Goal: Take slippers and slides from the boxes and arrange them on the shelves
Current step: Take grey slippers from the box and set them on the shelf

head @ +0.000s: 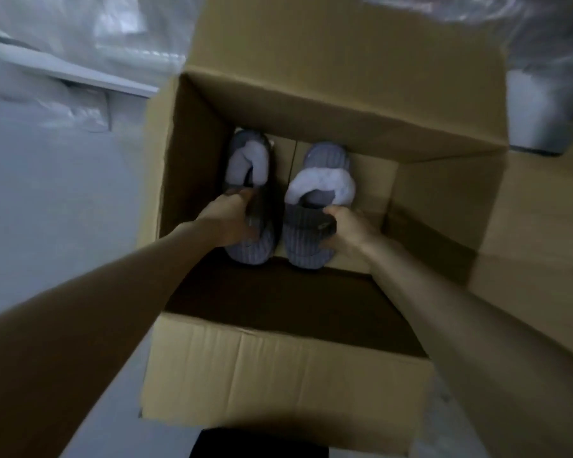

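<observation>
Two grey ribbed slippers with white fluffy lining lie at the bottom of an open cardboard box (311, 104). The left slipper (250, 160) is tilted on its side against the box's left wall. The right slipper (325, 166) lies flat, sole down. My left hand (227, 219) grips the left slipper at its heel end. My right hand (348, 229) grips the right slipper at its heel edge, thumb on top. Both arms reach down into the box. The picture is blurred.
The box flaps stand open: one at the back (344, 44), one at the right (536, 226), one near me (278, 368). Clear plastic wrapping (80, 61) lies left of the box and more (543, 34) at the top right. A white ledge (90, 74) runs along the left.
</observation>
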